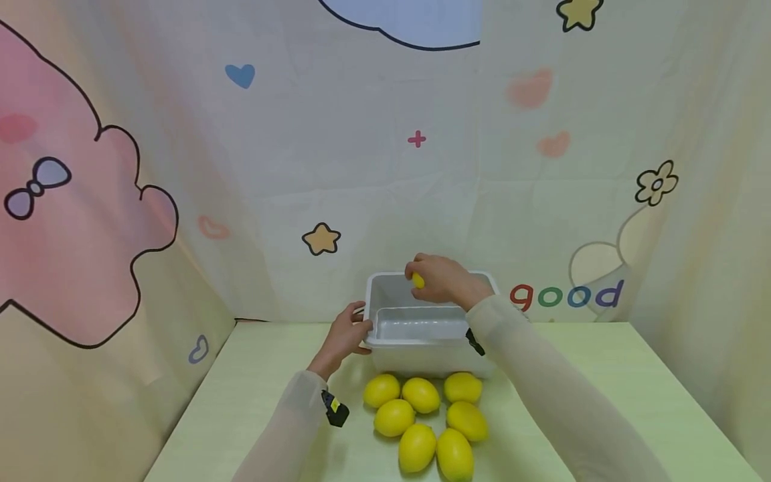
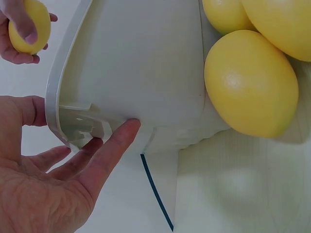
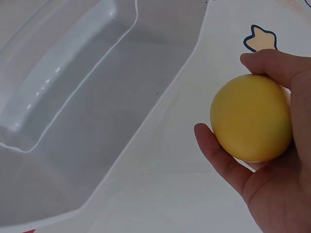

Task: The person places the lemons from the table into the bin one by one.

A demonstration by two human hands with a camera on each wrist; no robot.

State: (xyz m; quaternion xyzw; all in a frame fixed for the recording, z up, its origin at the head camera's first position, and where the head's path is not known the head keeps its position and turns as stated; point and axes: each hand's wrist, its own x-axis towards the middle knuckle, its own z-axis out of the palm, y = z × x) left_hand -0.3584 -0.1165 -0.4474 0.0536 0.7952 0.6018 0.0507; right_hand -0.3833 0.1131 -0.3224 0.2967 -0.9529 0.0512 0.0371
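A white plastic bin (image 1: 430,358) stands on the table against the backdrop, its open side facing up and toward me. At its left end my left hand (image 1: 345,335) grips the rim, thumb on the edge and the other fingers below and against the outer wall. Above the bin's far rim, my right hand (image 1: 442,278) holds a lemon (image 3: 252,119), fingers and thumb around it, apart from the bin. In the left wrist view the held lemon (image 2: 31,26) shows beyond the rim. The visible part of the bin's inside holds nothing.
Several more lemons (image 1: 417,447) lie on the pale green table (image 1: 241,402) in front of the bin, the nearest close to its front wall. A printed fabric backdrop (image 1: 361,134) hangs right behind the bin, with side curtains left and right.
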